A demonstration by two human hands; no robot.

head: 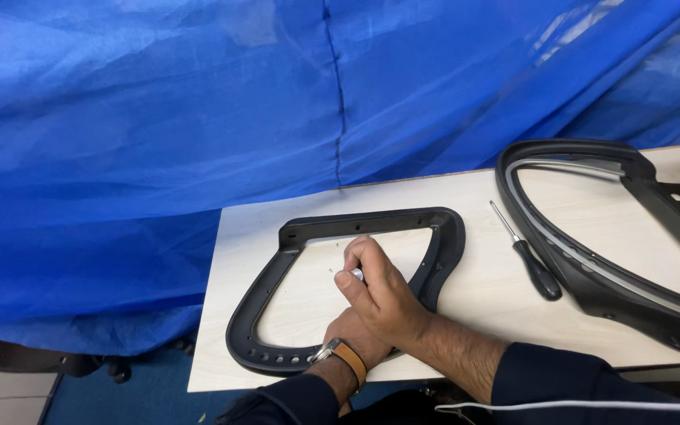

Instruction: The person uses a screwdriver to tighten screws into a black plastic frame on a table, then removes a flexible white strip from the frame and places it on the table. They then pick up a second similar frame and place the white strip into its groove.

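Head view: nearest, the left hand point(356, 342), a tan-strapped watch point(340, 356) on its wrist, rests on the near rim of the small black chair frame point(277, 271), mostly hidden beneath the right hand, so its fingers cannot be judged. The right hand point(379, 295) lies over it, inside the frame's opening, fingers point(356, 250) curled shut around a small silver piece point(356, 275). The frame lies flat on the pale wooden bench point(474, 260). Right of the frame lies a black-handled screwdriver point(530, 258), apart from it. Further right sits a larger black chair frame point(592, 275). Beyond the frame hangs blue fabric point(198, 118).
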